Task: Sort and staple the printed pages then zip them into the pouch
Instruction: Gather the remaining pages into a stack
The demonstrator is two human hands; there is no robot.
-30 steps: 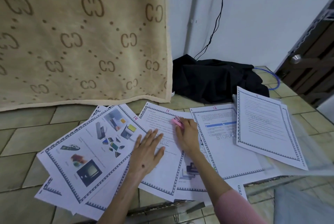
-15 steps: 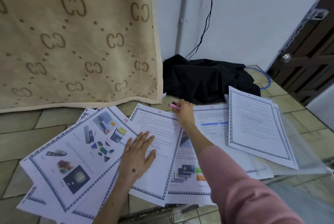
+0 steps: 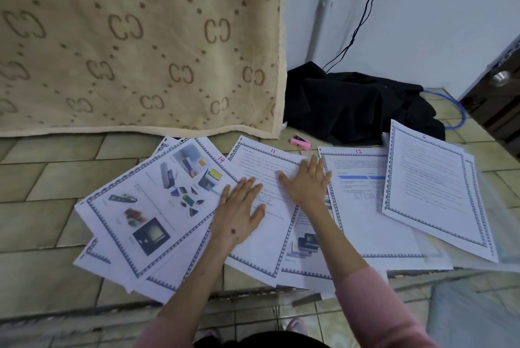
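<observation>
Head view. Both hands lie flat, fingers straight and spread, so neither grip holds anything. The left hand (image 3: 239, 211) presses palm-down where the page marked 14 (image 3: 157, 201), a sheet of colour pictures, meets the page marked 11 (image 3: 261, 179). The right hand (image 3: 305, 181) rests palm-down on the upper right part of the page marked 11, its fingertips close to that page's far edge. The two hands sit side by side, near each other but not touching.

The printed pages are fanned over the glass desk (image 3: 416, 283), overlapping. To the left of the left hand lies the page marked 14, on top of further sheets whose corners show beneath it. To the right of the right hand lies the page marked 12 (image 3: 363, 207), and beyond that a bordered text page (image 3: 433, 181) overlapping its right side. A picture page (image 3: 304, 246) shows partly under the right forearm.

The pink stapler (image 3: 300, 143) lies on the desk just beyond the right hand's fingertips, apart from them, past the far edge of the page marked 11. Behind the stapler is a heap of black cloth (image 3: 351, 103). A beige patterned blanket (image 3: 135, 38) hangs beyond the left hand. Both forearms wear pink sleeves (image 3: 374, 305)
</observation>
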